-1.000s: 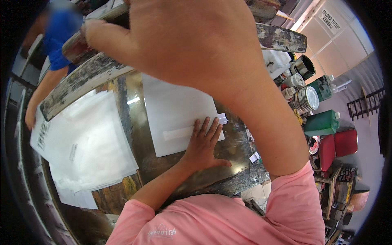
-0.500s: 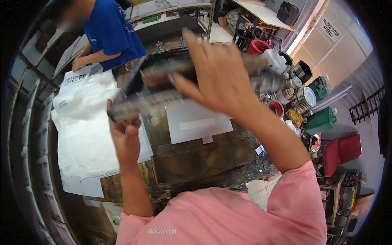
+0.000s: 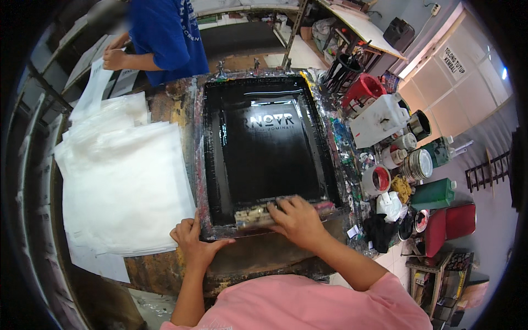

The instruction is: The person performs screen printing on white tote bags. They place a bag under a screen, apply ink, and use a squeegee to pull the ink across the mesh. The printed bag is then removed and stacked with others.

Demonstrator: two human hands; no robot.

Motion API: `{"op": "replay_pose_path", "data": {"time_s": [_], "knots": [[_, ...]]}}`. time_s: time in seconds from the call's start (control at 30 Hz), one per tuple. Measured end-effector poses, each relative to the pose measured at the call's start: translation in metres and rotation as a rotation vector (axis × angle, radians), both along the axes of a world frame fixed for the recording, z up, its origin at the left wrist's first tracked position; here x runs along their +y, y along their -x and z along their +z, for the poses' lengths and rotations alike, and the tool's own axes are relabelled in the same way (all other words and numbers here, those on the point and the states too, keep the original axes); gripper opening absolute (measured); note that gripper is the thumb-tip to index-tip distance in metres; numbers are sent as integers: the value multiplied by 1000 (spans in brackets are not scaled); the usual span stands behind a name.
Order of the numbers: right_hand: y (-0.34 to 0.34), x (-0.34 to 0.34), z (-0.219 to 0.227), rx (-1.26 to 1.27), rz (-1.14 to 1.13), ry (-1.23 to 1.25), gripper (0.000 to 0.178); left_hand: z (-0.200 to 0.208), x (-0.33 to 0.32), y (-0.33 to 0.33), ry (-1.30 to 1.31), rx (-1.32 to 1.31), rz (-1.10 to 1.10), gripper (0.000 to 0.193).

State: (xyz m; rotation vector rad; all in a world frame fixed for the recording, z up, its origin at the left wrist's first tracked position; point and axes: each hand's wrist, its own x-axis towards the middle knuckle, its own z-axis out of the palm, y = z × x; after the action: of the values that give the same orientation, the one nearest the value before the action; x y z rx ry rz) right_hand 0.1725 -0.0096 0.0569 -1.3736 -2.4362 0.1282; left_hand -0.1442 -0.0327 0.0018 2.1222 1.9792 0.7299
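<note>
A silk-screen printing frame (image 3: 202, 181) lies flat on the table, its dark mesh glossy with black ink and pale lettering near the far end. At its near left corner, my left hand (image 3: 193, 242) holds the frame, with the thumb stretched along the near edge and the fingers at the left side. My right hand (image 3: 300, 223) is closed over a squeegee (image 3: 250, 216) with an ink-stained handle, slightly blurred, inside the near end of the frame. The squeegee's blade is hidden. Whatever lies under the mesh is covered.
White sheets (image 3: 121, 187) are stacked at left. Beyond them a person in a blue shirt (image 3: 165, 41) holds a sheet (image 3: 92, 88). Along the right edge stand a white jerrycan (image 3: 379, 122), ink tubs (image 3: 377, 180), a green jerrycan (image 3: 434, 194) and a black cloth (image 3: 379, 231). Clamps (image 3: 256, 66) line the far edge.
The raised printing frame has come down flat, covering the white sheet on the board. My right hand has moved nearer to me with the squeegee. The other person has lifted a sheet.
</note>
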Motion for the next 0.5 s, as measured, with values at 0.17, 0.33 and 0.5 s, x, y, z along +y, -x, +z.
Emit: {"op": "replay_pose_path", "data": {"time_s": [0.17, 0.33, 0.5], "knots": [[-6, 120, -23, 3, -21, -143, 53, 2, 0, -1, 60, -8, -6, 128], [-4, 257, -16, -64, -21, -164, 40, 7, -3, 2, 42, -20, -6, 131], [-20, 335, 26, -140, 71, 85, 53, 3, -5, 3, -39, -135, -14, 136]]}}
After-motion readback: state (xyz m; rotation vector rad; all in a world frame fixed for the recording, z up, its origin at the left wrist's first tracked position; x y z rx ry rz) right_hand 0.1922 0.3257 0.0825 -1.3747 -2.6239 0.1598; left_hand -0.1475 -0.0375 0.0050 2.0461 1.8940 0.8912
